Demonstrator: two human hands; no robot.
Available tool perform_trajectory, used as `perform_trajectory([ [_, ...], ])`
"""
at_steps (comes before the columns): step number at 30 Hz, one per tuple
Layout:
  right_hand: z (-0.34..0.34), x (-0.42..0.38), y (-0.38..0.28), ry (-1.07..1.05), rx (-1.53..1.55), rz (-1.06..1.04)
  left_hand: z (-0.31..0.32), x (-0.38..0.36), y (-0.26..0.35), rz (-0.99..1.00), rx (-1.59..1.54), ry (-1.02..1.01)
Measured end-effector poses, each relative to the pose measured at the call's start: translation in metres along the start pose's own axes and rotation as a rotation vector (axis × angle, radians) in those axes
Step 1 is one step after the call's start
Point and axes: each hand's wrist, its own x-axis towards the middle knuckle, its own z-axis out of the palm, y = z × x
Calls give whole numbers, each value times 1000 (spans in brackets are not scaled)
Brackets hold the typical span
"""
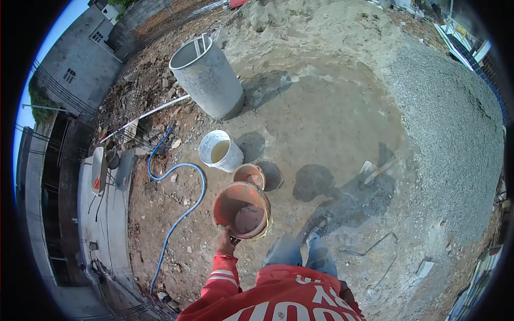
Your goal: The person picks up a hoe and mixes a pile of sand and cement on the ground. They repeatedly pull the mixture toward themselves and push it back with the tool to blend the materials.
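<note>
a reddish bucket (229,205) is being held by the left hand (227,243); beyond it, a smaller bucket (248,172) is being partly hidden; right hand (347,293): grip cannot be told.

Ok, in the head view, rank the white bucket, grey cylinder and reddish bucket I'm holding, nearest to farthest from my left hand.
1. Held bucket, in your left hand.
2. White bucket, beyond it, slightly left.
3. Grey cylinder, farther out, past the white bucket.
</note>
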Motion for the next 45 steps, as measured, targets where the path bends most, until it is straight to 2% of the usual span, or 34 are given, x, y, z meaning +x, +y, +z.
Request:
perform_trajectory([
  [3, -46, 19, -108, -15, -81, 26, 73, -21, 5, -129, -26, 119],
  [4, -66, 48, -132, -18, -127, -149, 101, -38, 14, -140, -57, 114],
  [5, -82, 69, -164, -32, -149, -156, 112, -28, 0, -128, -170, 131],
  [6, -96, 90, -203, -47, -171, -163, 134, -33, 2, -191, -167, 259],
  [7, -105, 100, -242, -32, -215, -173, 142, -21, -14, -195, -142, 297],
  [8, -112, 114, -282, -18, -251, -193, 152, -23, -19, -194, -199, 247],
  [9, -131, 166, -297, -6, -267, -293, 167, -24, -30, -177, -244, 307],
  [10, -202, 284, -308, -127, -462, -229, 182, -22, -37, -200, -223, 365],
  [12, -170, 250, -395, -27, -680, -226, 206, -7, -56, -228, -238, 458],
  [14, -153, 249, -464, 11, -913, -213, 229, 31, -98, -283, 14, 624],
  [15, -148, 248, -495, 19, -1026, -214, 241, 45, -117, -321, -14, 657],
  [17, -137, 249, -542, 38, -1269, -220, 262, 71, -148, -335, 368, 614],
  [19, -137, 257, -580, 64, -1509, -224, 310, 59, -121, -384, 143, 778],
  [21, -143, 268, -613, 105, -1737, -236, 332, 112, -191, -367, 37, 841],
  [23, -155, 285, -644, 149, -1958, -238, 366, 110, -159, -418, -10, 807],
  [26, -175, 323, -686, 212, -2229, -216, 393, 145, -187, -532, 56, 828],
  [28, -183, 366, -712, 254, -2388, -180, 417, 171, -174, -385, 71, 815],
  [29, -188, 375, -717, 270, -2430, -121, 422, 192, -188, -384, -110, 808],
  [30, -190, 394, -728, 225, -2276, 250, 424, 207, -207, -347, -81, 803],
  [31, -204, 411, -722, 199, -2280, 165, 428, 224, -221, -250, -239, 778],
  [32, -205, 421, -725, 115, -2187, 249, 431, 231, -212, -281, -231, 675],
  [33, -212, 430, -722, 16, -2121, 292, 441, 243, -203, -291, -263, 708],
  [34, -221, 447, -712, -55, -2156, 374, 433, 260, -217, -284, -263, 615],
  [35, -246, 467, -693, -61, -2159, 335, 428, 278, -222, -313, -158, 591],
  [36, -251, 473, -679, -59, -2109, 352, 413, 293, -241, -260, -129, 525],
  [38, -264, 487, -654, -101, -1971, 329, 418, 323, -233, -262, -76, 467],
  [39, -254, 489, -654, -121, -1851, 468, 428, 333, -223, -225, -23, 403],
  [40, -268, 500, -638, -115, -1564, 561, 426, 347, -229, -208, -5, 370],
  [41, -256, 492, -642, -93, -1268, 673, 396, 367, -250, -256, 59, 303],
  [43, -260, 509, -618, -56, -995, 742, 403, 382, -229, -423, 196, 482],
  [45, -226, 500, -619, 30, -922, 620, 402, 390, -223, -472, 305, 600],
])
